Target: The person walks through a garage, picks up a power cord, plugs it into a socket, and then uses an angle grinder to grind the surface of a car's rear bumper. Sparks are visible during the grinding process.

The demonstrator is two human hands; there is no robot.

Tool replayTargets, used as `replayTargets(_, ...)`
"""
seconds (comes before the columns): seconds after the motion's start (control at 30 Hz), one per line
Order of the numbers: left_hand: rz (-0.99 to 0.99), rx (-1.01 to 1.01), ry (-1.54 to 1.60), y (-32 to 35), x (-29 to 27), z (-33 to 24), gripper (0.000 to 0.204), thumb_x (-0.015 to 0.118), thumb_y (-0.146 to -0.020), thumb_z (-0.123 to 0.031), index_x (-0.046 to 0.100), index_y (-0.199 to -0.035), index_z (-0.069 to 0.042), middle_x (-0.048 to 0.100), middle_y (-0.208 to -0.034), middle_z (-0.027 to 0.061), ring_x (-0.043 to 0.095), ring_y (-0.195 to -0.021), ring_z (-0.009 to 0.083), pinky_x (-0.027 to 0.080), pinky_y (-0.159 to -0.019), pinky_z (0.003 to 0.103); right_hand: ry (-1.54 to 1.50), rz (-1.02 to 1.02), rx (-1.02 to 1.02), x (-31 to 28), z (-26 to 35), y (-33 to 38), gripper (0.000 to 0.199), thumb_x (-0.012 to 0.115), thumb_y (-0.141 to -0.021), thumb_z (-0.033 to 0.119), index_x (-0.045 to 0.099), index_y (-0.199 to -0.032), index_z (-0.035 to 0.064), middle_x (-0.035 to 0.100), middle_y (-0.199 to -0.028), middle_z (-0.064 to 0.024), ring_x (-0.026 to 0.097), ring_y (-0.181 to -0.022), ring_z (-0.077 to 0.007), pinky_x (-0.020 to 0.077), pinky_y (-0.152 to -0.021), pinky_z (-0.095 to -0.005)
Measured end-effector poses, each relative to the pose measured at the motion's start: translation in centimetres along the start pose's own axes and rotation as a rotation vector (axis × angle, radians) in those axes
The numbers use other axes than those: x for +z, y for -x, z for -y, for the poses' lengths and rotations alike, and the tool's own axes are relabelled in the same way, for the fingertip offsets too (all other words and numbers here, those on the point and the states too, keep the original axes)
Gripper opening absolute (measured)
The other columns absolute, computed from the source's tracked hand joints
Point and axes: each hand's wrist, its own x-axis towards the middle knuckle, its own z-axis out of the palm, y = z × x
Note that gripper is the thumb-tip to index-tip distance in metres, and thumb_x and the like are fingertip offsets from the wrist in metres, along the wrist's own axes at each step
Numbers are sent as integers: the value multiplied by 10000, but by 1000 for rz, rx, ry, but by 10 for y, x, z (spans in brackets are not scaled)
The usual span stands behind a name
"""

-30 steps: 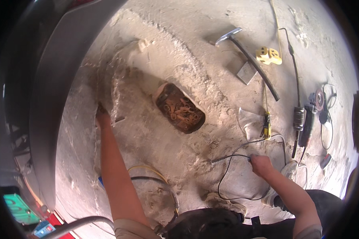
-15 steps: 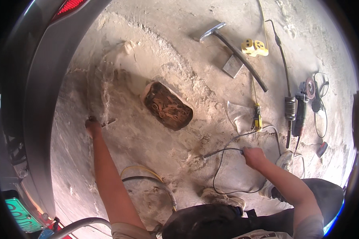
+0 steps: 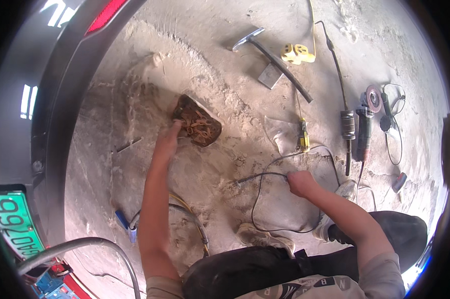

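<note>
My left hand [image 3: 168, 142] reaches to the left edge of a dark, rounded box [image 3: 201, 144] on the floor. Its fingertips are at the rusty brown pieces [image 3: 201, 122] inside, partly hidden, so I cannot tell whether they grip anything. A short, thin metal rod [image 3: 129, 145] lies on the floor left of my forearm. My right hand [image 3: 302, 184] is closed around a thin black cable [image 3: 265, 174], whose lighter end rests on the floor to the left. The rest of the cable loops below and beside this hand.
A hammer [image 3: 279, 64], a grey block [image 3: 270, 75] and a yellow socket block [image 3: 298, 54] lie ahead. To the right are a yellow-handled tool [image 3: 303, 135], a rod with a sliding weight [image 3: 348, 124] and an angle grinder [image 3: 366, 119]. A car bumper [image 3: 68, 99] borders the left.
My left hand has moved right and forward from beside the metal rod to the box. My right hand keeps hold of the cable. The whole view has shifted a little.
</note>
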Motion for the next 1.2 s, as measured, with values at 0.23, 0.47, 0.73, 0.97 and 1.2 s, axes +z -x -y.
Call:
replayTargets(0.23,-39,326,-909,44,11,0,607,543,-907,-486,559,-1165,63,606,-1119,274,568,-1045,438,441,-917,426,-459,-78,-35,-16,-3,-8,242,536,-901,257,645,-907,42,661,-823,-190,656,-770,-342,508,-710,-436)
replayTargets(0.47,515,-432,-207,118,87,-13,706,363,-932,-645,576,-1216,-34,696,-983,129,647,-783,234,516,-720,353,-761,-401,-383,-110,65,23,286,510,-937,286,594,-1099,65,639,-884,-221,614,-834,-408,480,-737,-493)
replayTargets(0.73,114,-35,248,129,116,-99,550,472,-972,-476,430,-1349,-78,391,-638,-40,378,-517,70,308,-448,225,-512,-423,-604,-118,62,15,271,561,-904,332,619,-1036,102,649,-820,-178,640,-754,-356,509,-673,-473)
replayTargets(0.97,-39,224,-11,166,106,-105,387,449,-983,-444,585,-1083,-96,311,-582,-51,287,-452,65,241,-402,246,-161,-819,70,-224,-80,-97,458,614,-868,305,497,-1268,115,516,-1305,-112,483,-1215,-254,421,-982,-390)
replayTargets(1.2,-14,310,-174,200,112,-80,319,465,-996,-359,529,-1055,-52,436,-598,-26,387,-474,53,302,-411,229,65,-836,139,-269,-125,-162,638,743,-773,269,449,-1318,116,518,-1306,-113,456,-1260,-259,353,-1043,-407)
